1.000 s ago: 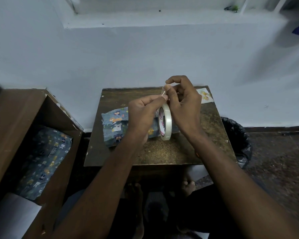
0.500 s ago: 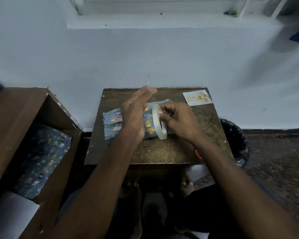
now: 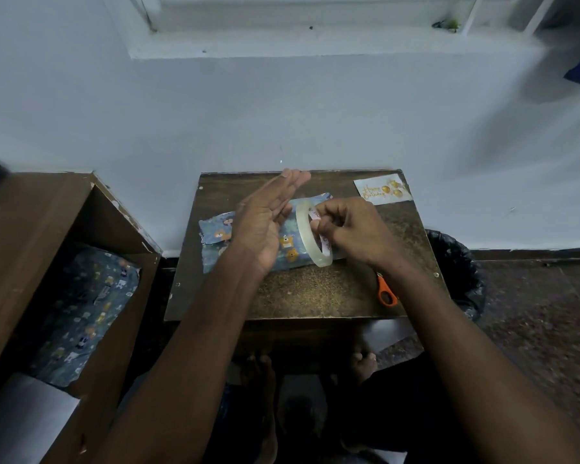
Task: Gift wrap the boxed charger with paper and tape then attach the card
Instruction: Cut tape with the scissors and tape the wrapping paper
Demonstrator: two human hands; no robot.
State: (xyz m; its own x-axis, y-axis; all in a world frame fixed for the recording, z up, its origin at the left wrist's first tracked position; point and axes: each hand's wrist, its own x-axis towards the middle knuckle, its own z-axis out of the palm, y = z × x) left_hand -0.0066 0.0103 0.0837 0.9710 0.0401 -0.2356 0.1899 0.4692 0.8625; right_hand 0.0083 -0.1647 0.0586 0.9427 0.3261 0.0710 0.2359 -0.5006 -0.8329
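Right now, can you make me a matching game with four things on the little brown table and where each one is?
Things:
1. clear round tape roll
2. white birthday card with gold balloons
3. orange-handled scissors
4. blue bear-print wrapped box

Places:
A. far right corner of the table
B. held in the right hand
C. under the raised, open left hand
D. beside the right wrist, near the table's right edge

Pairs: 1-B, 2-A, 3-D, 4-C
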